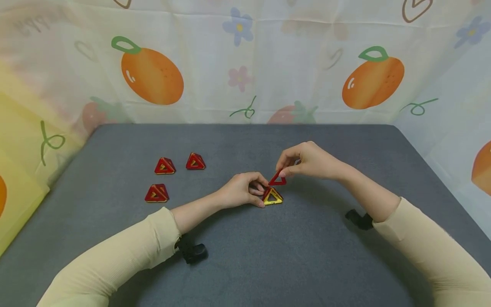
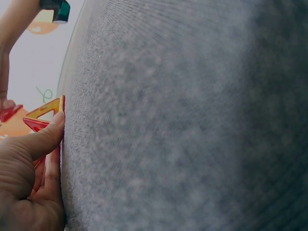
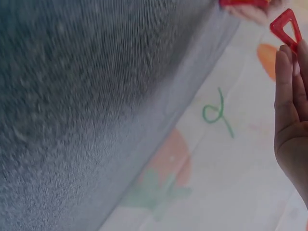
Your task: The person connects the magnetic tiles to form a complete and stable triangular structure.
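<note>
My left hand (image 1: 241, 189) rests low on the table and holds a small open cluster of triangular magnetic tiles, with a yellow tile (image 1: 273, 203) facing the front and red ones beside it. In the left wrist view my thumb lies against the edge of this cluster. Just above, my right hand (image 1: 310, 160) pinches a red triangular tile (image 1: 277, 183) near its top corner. That tile is tilted, its lower edge close over the cluster's top. The right wrist view shows the same red tile (image 3: 277, 30) at my fingertips.
Three red pyramids with gold edges stand at the left: one nearer the front (image 1: 156, 194), one behind it (image 1: 165, 166) and another farther right (image 1: 196, 162). The grey table (image 1: 268, 260) ends at a patterned cloth (image 1: 207, 64) hanging behind.
</note>
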A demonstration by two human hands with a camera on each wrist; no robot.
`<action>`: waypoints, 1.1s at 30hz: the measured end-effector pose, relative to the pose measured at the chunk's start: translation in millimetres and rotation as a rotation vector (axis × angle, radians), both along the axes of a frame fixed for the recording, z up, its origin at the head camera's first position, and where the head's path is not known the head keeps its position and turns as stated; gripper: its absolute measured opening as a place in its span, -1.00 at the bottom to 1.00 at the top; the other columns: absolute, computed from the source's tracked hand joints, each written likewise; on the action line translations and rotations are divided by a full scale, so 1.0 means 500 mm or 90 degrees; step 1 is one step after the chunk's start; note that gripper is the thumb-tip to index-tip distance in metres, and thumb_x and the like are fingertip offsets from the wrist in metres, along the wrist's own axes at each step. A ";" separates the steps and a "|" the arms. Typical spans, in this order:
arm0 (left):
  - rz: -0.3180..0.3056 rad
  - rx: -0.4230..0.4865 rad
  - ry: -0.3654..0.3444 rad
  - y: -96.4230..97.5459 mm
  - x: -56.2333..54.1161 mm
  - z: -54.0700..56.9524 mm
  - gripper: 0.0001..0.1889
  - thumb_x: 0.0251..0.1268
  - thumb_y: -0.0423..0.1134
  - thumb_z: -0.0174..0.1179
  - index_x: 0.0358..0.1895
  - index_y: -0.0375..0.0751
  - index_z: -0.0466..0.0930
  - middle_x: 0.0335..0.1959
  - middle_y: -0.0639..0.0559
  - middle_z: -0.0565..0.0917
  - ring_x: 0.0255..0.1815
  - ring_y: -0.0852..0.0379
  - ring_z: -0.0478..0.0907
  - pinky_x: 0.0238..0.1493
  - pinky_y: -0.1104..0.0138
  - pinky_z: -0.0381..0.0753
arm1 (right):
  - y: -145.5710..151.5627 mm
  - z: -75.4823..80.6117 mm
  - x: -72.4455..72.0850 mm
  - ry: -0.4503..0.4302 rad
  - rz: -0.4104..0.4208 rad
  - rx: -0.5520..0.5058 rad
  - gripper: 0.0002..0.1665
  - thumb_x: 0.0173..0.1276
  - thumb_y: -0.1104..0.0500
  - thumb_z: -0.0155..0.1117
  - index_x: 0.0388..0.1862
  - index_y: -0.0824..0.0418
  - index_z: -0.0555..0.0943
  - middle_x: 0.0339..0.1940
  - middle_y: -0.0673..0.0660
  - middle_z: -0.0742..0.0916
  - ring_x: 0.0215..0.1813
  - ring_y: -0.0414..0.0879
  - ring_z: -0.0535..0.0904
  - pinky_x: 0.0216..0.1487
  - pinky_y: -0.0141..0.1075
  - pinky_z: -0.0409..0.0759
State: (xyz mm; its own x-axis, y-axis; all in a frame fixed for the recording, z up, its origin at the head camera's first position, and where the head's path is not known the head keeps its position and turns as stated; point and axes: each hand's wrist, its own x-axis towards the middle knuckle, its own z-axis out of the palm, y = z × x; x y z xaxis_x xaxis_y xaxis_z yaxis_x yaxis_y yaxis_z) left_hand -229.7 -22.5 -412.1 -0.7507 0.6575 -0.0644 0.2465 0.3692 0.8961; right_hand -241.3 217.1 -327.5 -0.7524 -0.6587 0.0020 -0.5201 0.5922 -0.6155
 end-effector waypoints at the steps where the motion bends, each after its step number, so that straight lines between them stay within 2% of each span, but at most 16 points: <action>1: 0.000 -0.001 -0.001 0.000 0.000 0.000 -0.50 -0.02 -0.45 0.48 0.06 -0.29 0.57 -0.04 -0.19 0.67 -0.01 0.06 0.70 -0.01 0.44 0.68 | -0.002 -0.002 0.005 -0.001 0.006 -0.001 -0.92 0.25 0.13 0.45 -0.27 -0.04 0.73 -0.39 -0.09 0.78 -0.29 -0.23 0.69 -0.20 -0.33 0.67; 7: 0.002 -0.007 -0.003 0.000 0.001 0.002 -0.49 -0.02 -0.44 0.48 0.09 -0.27 0.56 -0.01 -0.18 0.66 0.03 0.05 0.69 0.01 0.45 0.67 | -0.013 -0.017 0.027 -0.001 0.051 0.011 -0.94 0.26 0.07 0.45 -0.30 -0.07 0.73 -0.38 -0.14 0.78 -0.29 -0.32 0.68 -0.20 -0.31 0.68; 16: 0.003 -0.011 0.004 -0.001 0.002 0.003 -0.49 -0.01 -0.44 0.48 0.09 -0.26 0.56 -0.02 -0.17 0.65 0.04 0.03 0.68 0.01 0.47 0.67 | -0.027 -0.031 0.039 -0.005 0.067 0.024 -0.94 0.25 0.09 0.46 -0.30 -0.01 0.75 -0.40 -0.14 0.79 -0.32 -0.33 0.68 -0.27 -0.37 0.66; 24: 0.004 -0.008 0.009 0.000 0.005 0.005 -0.47 -0.04 -0.45 0.49 0.08 -0.28 0.57 -0.03 -0.17 0.65 0.03 0.03 0.69 0.01 0.48 0.66 | -0.031 -0.048 0.043 -0.005 0.069 0.022 -0.93 0.23 0.13 0.47 -0.32 -0.02 0.73 -0.43 -0.13 0.78 -0.36 -0.33 0.67 -0.29 -0.39 0.66; 33: 0.003 -0.007 0.004 -0.001 0.008 0.009 -0.46 -0.03 -0.45 0.48 0.11 -0.29 0.55 0.03 -0.19 0.63 0.07 0.01 0.67 0.03 0.48 0.65 | -0.028 -0.052 0.041 0.018 0.031 0.010 -0.81 0.16 0.10 0.53 -0.29 0.03 0.68 -0.42 -0.08 0.76 -0.36 -0.30 0.66 -0.31 -0.38 0.66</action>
